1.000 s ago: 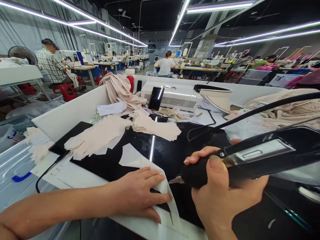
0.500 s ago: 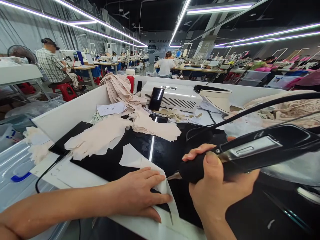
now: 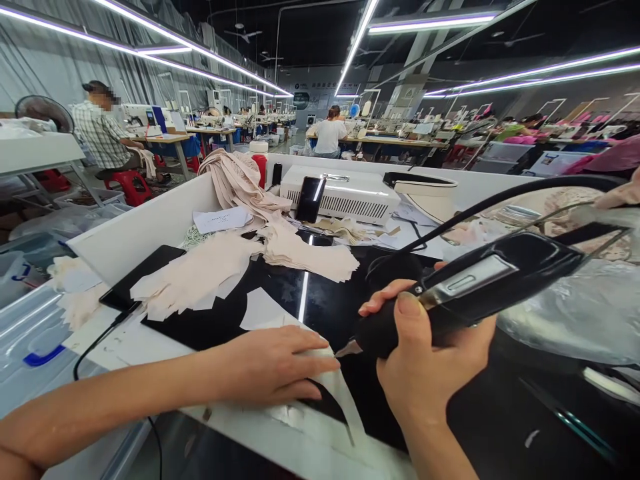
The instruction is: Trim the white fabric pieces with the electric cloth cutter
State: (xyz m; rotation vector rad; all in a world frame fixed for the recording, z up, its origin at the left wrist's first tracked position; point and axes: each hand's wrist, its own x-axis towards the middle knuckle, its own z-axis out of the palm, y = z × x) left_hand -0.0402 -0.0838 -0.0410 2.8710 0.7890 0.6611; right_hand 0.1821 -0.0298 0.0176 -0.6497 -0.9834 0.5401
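My left hand (image 3: 270,367) lies flat, fingers stretched out, on a thin white curved piece of material (image 3: 270,310) over the black board's front edge. Part of the piece is hidden under the hand, and a narrow strip (image 3: 347,400) of it runs toward the front. Wrapped around a black corded hand cutter (image 3: 480,287) with a silver panel is my right hand (image 3: 435,360). The cutter's pointed metal blade (image 3: 349,348) is beside the white piece's right edge, close to my left fingertips. Whether the blade touches the material I cannot tell.
Stacks of pale pink fabric pieces (image 3: 200,270) lie behind my left hand. Farther back are a phone (image 3: 310,199), a vented white box (image 3: 343,193) and a cream bin (image 3: 427,197). On the right, another person's hand (image 3: 623,193) is near a clear plastic bag (image 3: 565,313); tweezers (image 3: 570,420) lie nearer.
My left hand has shifted slightly back, its fingers straighter. The cutter and my right hand have moved a little left. Another person's hand has come in at the right edge.
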